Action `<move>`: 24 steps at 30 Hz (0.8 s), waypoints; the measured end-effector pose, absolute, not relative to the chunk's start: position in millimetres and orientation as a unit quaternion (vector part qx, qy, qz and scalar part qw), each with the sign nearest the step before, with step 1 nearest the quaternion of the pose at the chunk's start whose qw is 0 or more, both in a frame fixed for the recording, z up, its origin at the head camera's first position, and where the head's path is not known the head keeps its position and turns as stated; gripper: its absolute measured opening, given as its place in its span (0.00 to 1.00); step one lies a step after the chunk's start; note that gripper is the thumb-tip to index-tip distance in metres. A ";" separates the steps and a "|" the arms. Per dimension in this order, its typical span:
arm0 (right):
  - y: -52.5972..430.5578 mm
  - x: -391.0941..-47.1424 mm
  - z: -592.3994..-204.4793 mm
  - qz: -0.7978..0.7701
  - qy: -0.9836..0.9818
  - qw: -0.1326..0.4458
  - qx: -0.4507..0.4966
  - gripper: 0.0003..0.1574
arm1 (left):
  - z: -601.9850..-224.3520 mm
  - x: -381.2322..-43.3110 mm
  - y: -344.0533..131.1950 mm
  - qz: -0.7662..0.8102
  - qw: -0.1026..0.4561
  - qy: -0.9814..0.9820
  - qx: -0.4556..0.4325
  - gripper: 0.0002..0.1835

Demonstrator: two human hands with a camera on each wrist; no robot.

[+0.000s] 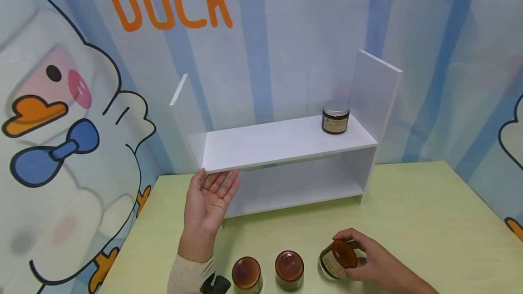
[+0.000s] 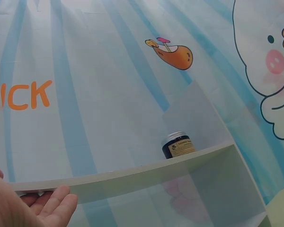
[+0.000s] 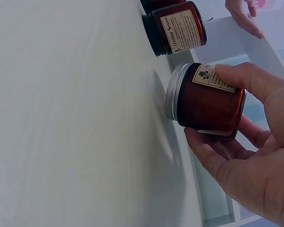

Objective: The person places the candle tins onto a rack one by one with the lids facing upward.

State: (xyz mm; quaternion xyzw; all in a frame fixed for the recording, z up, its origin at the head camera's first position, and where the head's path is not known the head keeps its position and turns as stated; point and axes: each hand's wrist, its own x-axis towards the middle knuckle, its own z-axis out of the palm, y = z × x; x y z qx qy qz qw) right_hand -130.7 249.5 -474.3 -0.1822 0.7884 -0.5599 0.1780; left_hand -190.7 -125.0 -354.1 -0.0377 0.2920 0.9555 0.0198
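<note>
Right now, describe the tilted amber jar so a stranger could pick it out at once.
Find the white shelf unit on the pale green table. In front of its right half is an amber jar, silver lid downward. It alone tilts in the right hand; the two jars to its left stand untouched.

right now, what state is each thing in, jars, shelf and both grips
right jar: upside down, tilted, lid on
middle jar: upside down, lid on
left jar: upside down
shelf jar: upright, lid on
shelf unit: standing, front and top open
left grip: palm up, fingers extended
right grip: holding right jar
</note>
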 end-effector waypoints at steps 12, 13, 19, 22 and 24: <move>253.1 -130.1 -475.2 -0.568 0.781 0.180 -0.186 0.35 | -354.8 -191.4 -125.1 0.954 0.019 0.295 -0.037 0.26; 253.4 -130.0 -475.4 -0.568 0.781 0.179 -0.188 0.35 | -354.5 -191.5 -124.8 0.954 0.018 0.296 -0.038 0.26; 254.4 -129.9 -474.6 -0.569 0.780 0.181 -0.189 0.35 | -354.0 -191.5 -125.1 0.954 0.019 0.295 -0.041 0.26; 255.1 -130.7 -474.8 -0.572 0.777 0.187 -0.184 0.35 | -354.1 -191.2 -125.4 0.954 0.020 0.295 -0.039 0.26; 256.0 -131.4 -474.9 -0.574 0.776 0.190 -0.180 0.35 | -354.6 -190.9 -125.7 0.954 0.020 0.297 -0.037 0.26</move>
